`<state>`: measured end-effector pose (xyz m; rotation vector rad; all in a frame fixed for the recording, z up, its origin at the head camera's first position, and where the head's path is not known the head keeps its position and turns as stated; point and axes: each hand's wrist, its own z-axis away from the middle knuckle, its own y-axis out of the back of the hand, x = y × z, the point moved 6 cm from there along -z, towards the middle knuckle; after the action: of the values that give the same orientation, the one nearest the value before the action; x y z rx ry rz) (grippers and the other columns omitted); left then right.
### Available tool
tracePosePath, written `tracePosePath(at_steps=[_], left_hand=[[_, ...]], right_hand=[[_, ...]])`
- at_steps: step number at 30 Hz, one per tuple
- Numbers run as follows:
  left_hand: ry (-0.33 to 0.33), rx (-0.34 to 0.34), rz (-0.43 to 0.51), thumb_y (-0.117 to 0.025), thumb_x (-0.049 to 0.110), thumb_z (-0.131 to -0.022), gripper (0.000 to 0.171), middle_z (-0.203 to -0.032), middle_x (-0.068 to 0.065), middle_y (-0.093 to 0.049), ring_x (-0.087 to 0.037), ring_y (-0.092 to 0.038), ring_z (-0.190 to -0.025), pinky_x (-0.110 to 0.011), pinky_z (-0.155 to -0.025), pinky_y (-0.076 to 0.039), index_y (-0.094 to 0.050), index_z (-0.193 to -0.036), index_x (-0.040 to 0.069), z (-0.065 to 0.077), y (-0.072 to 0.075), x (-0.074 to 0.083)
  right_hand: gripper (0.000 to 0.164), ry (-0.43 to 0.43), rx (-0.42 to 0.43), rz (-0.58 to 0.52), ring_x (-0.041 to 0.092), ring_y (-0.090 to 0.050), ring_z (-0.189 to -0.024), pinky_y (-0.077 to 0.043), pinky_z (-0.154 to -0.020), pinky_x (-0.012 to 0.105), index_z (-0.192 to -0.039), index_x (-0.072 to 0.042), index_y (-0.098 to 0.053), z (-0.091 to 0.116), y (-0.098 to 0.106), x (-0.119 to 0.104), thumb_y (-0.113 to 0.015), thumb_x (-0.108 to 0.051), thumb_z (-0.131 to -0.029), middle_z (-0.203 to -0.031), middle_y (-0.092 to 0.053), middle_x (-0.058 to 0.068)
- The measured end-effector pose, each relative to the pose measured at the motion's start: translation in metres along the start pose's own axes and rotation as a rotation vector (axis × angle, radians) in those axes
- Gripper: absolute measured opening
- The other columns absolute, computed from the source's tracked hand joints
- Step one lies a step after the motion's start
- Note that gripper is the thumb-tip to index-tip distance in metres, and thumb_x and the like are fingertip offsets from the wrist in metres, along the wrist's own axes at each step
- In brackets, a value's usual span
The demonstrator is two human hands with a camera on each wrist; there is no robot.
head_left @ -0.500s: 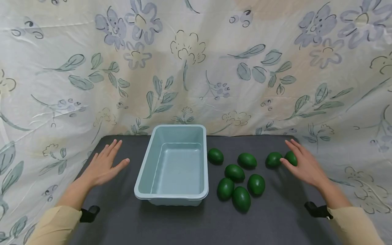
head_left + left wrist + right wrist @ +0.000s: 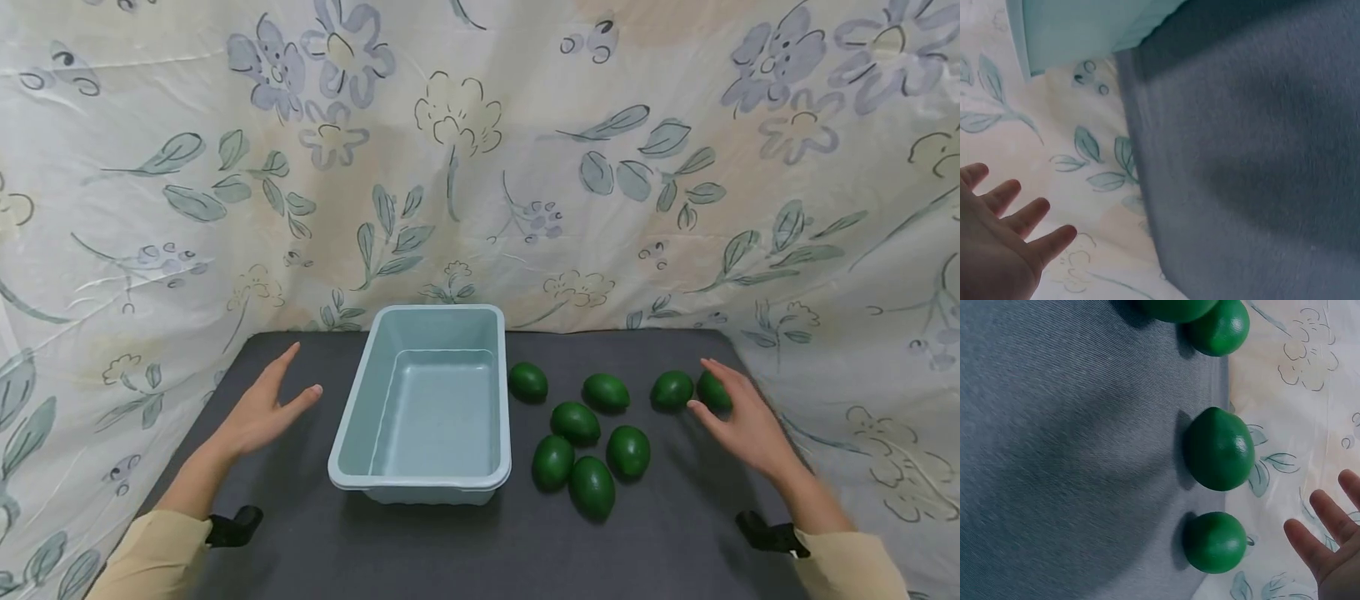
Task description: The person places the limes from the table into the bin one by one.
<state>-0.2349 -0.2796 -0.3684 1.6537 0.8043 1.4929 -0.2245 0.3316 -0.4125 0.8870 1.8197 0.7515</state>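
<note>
My left hand point(image 2: 258, 417) hovers left of a pale blue plastic bin point(image 2: 342, 442), thumb spread toward it and holding nothing. In the left wrist view the fingers of this hand point(image 2: 1007, 237) are extended and apart. On the right, my right hand point(image 2: 746, 425) hangs over the table's edge with its thumb spread and its palm bare. Nearest to it are two glossy green limes, one point(image 2: 672, 392) left of the fingertips and one point(image 2: 712, 390) partly hidden behind them. Several more limes point(image 2: 575, 424) lie loosely grouped between the bin and this hand.
The dark grey table point(image 2: 420, 550) bears the bin and all the limes. A floral cloth point(image 2: 480, 167) hangs behind the table and along both sides. One lime point(image 2: 528, 382) lies close against the bin's right wall. Each wrist wears a black strap mount point(image 2: 235, 527).
My left hand has shifted slightly right, its fingers now overlapping in the head view. My right hand has dropped a little toward me, its forearm moving inward. Bin and limes stay in place.
</note>
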Motion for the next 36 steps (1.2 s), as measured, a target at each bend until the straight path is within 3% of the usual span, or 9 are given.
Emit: tracePosePath(at_steps=[7, 13, 20, 29, 36], left_hand=[[0.068, -0.029, 0.106, -0.047, 0.052, -0.09, 0.085, -0.149, -0.026, -0.014, -0.051, -0.022, -0.13, -0.066, -0.093, -0.031, -0.003, -0.148, 0.008, -0.002, -0.005, 0.002], [0.06, 0.001, 0.208, -0.048, 0.048, -0.092, 0.079, -0.145, -0.025, -0.026, -0.048, -0.032, -0.126, -0.061, -0.092, -0.037, -0.011, -0.147, 0.004, -0.005, -0.01, 0.002], [0.068, 0.015, 0.24, -0.05, 0.047, -0.091, 0.076, -0.139, -0.023, -0.037, -0.042, -0.046, -0.118, -0.054, -0.085, -0.046, -0.019, -0.146, 0.004, -0.01, -0.018, 0.001], [0.054, -0.058, 0.368, -0.057, 0.036, -0.09, 0.069, -0.13, -0.024, -0.046, -0.036, -0.056, -0.105, -0.041, -0.075, -0.054, -0.026, -0.144, 0.005, -0.015, -0.031, 0.01], [0.079, -0.131, 0.393, -0.06, 0.037, -0.088, 0.07, -0.127, -0.022, -0.048, -0.029, -0.06, -0.097, -0.038, -0.071, -0.054, -0.028, -0.143, 0.009, -0.018, -0.039, 0.015]], right_hand=[[0.067, -0.011, -0.031, -0.037, 0.047, -0.041, -0.113, -0.041, -0.079, 0.059, -0.143, -0.005, -0.028, 0.012, -0.017, 0.0, -0.063, -0.019, -0.088, -0.136, -0.033, 0.029], [0.064, -0.017, -0.067, -0.081, 0.046, -0.043, -0.113, -0.043, -0.079, 0.061, -0.142, -0.004, -0.031, 0.019, -0.03, -0.004, -0.063, -0.016, -0.087, -0.134, -0.036, 0.028], [0.058, -0.006, -0.085, -0.097, 0.042, -0.045, -0.113, -0.045, -0.079, 0.058, -0.138, -0.004, -0.038, 0.025, -0.046, -0.009, -0.063, -0.017, -0.087, -0.129, -0.042, 0.023], [0.057, 0.007, -0.125, -0.136, 0.039, -0.048, -0.111, -0.048, -0.076, 0.054, -0.137, -0.007, -0.041, 0.03, -0.064, -0.02, -0.064, -0.022, -0.087, -0.128, -0.045, 0.019], [0.059, 0.012, -0.174, -0.171, 0.038, -0.052, -0.108, -0.052, -0.073, 0.045, -0.137, -0.01, -0.041, 0.033, -0.077, -0.025, -0.066, -0.023, -0.085, -0.128, -0.046, 0.017]])
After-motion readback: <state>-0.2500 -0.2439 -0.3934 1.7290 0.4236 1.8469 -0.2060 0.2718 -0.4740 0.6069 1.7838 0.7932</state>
